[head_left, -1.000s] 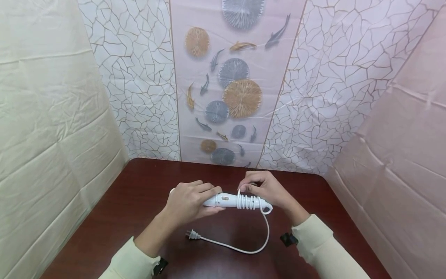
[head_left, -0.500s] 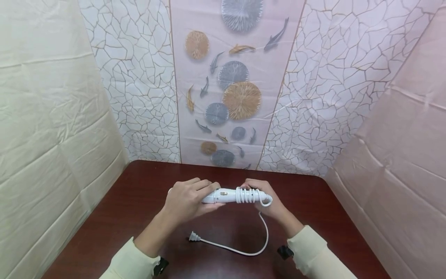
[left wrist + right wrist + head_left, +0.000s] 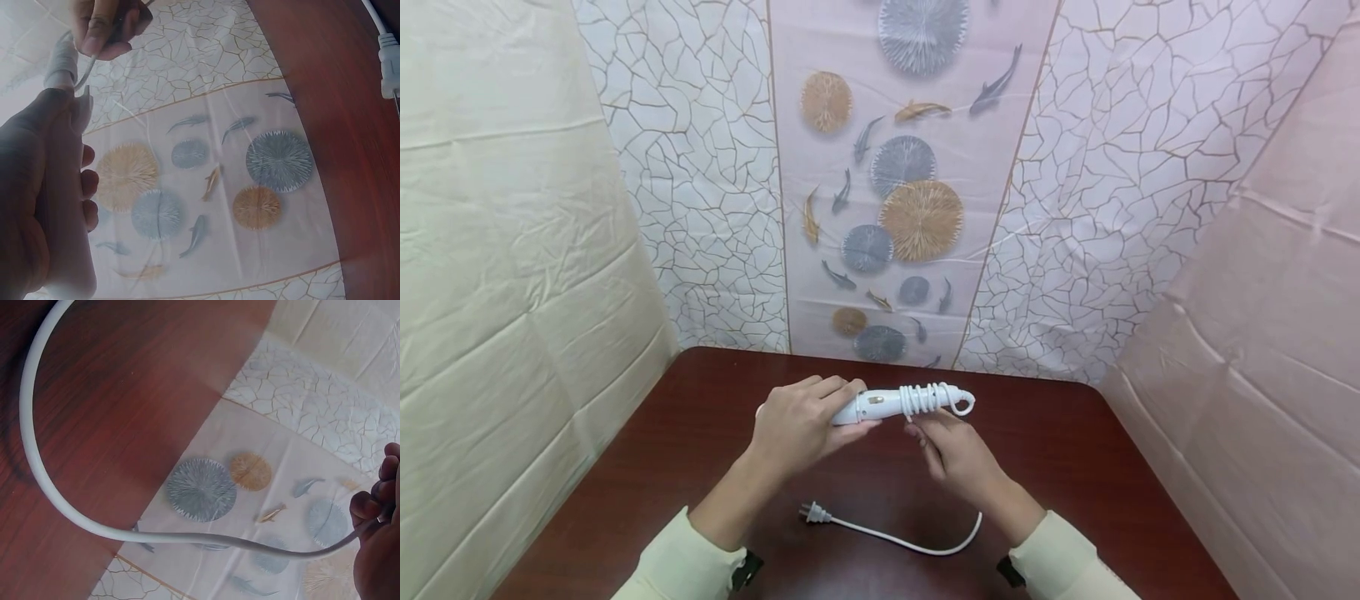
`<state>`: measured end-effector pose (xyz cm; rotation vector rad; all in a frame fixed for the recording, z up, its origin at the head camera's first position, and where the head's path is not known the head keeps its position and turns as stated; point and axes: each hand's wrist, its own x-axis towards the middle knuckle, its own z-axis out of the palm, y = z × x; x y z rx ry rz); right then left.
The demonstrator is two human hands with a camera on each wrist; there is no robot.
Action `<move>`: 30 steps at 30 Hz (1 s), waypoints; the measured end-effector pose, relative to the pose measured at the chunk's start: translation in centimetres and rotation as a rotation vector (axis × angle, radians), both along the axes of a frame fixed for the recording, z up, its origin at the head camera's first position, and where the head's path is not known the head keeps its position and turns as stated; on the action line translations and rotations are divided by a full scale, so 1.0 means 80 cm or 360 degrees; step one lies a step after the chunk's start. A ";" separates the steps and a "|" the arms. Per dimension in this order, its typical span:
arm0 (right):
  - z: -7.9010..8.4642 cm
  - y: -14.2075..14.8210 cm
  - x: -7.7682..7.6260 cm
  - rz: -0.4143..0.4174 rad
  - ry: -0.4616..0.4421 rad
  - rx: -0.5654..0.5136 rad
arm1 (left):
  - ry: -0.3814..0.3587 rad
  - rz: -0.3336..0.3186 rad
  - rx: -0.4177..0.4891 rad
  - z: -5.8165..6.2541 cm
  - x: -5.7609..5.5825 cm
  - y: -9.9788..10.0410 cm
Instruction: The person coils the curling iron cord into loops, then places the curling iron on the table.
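White plastic is standing out in the head view: a wand-shaped corded appliance [image 3: 889, 403] is being held above the red-brown table [image 3: 700, 417]. The left hand [image 3: 801, 421] is gripping its body, while the right hand [image 3: 962, 458] is pinching the cord [image 3: 917, 550] just beside the coils [image 3: 922, 398] on the appliance's handle. The plug [image 3: 817, 512] is showing against the table, nearer the person than the appliance.

In the left wrist view, the left fingers are curling round the appliance, and the right thumb and fingers are pinching cord next to its coils.

In the right wrist view, loose cord is curving away from the curled right fingers; the appliance is not showing. Handling the cord well is probably calling for a firm left-hand brace, light right-hand tension and coils lying side by side.
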<state>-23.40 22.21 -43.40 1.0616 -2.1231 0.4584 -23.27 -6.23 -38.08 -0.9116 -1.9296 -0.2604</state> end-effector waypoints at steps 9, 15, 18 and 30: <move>0.005 -0.009 0.013 0.0163 0.0015 -0.0038 | -0.0114 0.0118 -0.0021 -0.008 -0.002 0.000; 0.011 -0.018 0.020 0.0273 -0.0048 -0.0066 | -0.0147 0.0177 -0.0042 -0.012 -0.008 -0.004; 0.015 -0.021 0.022 0.0311 -0.0041 -0.0103 | -0.0149 0.0184 -0.0056 -0.016 -0.010 -0.005; 0.039 -0.023 0.021 0.0416 -0.0096 -0.0388 | -0.0182 0.0181 -0.0080 -0.019 -0.009 -0.003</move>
